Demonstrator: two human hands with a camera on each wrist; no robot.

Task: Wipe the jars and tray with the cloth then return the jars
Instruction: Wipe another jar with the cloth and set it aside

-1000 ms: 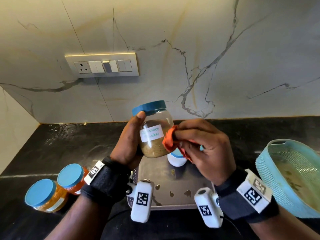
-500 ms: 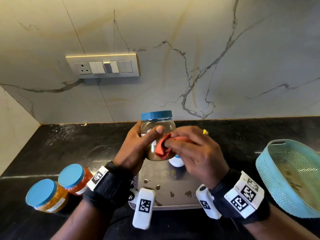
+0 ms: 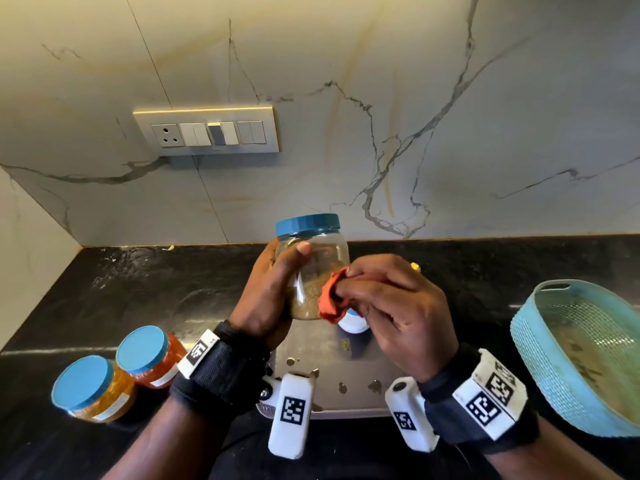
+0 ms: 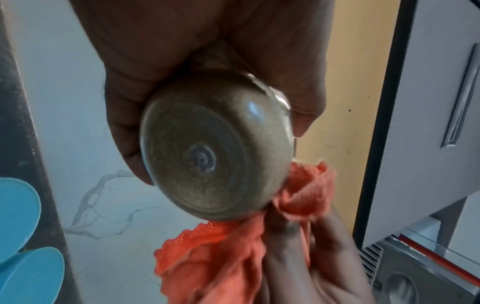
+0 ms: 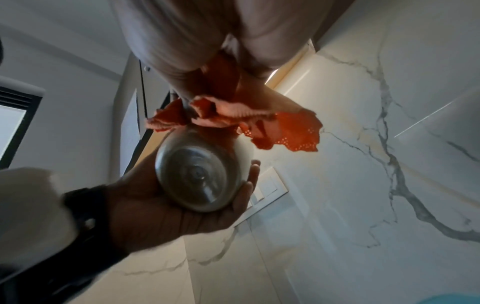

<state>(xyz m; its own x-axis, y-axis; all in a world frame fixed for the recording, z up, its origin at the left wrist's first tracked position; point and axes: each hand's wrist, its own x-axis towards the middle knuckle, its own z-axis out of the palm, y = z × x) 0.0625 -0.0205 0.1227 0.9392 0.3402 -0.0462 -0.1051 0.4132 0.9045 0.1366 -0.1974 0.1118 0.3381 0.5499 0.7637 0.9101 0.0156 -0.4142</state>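
**Jar turned, cloth now on its lower side**

At the centre of the head view the left hand holds the seed jar upright above the tray, fingers wrapped round the body and the thumb laid across the front. A second ago the jar sat tilted with its white label facing the camera; now it stands straighter and the label has swung round under the left palm, only an edge showing. The right hand has its fingers bunched on the orange cloth, which presses against the jar's lower right side, close to the base. The left wrist view shows the cloth touching the rim of the jar's underside.

The turn suggests the wipe is working round the jar, with one face done and the base edge in hand. Two orange-filled jars stand on the desk at lower left, and a small white jar remains on the tray, which is spotted and apparently unwiped. Much of the task remains.
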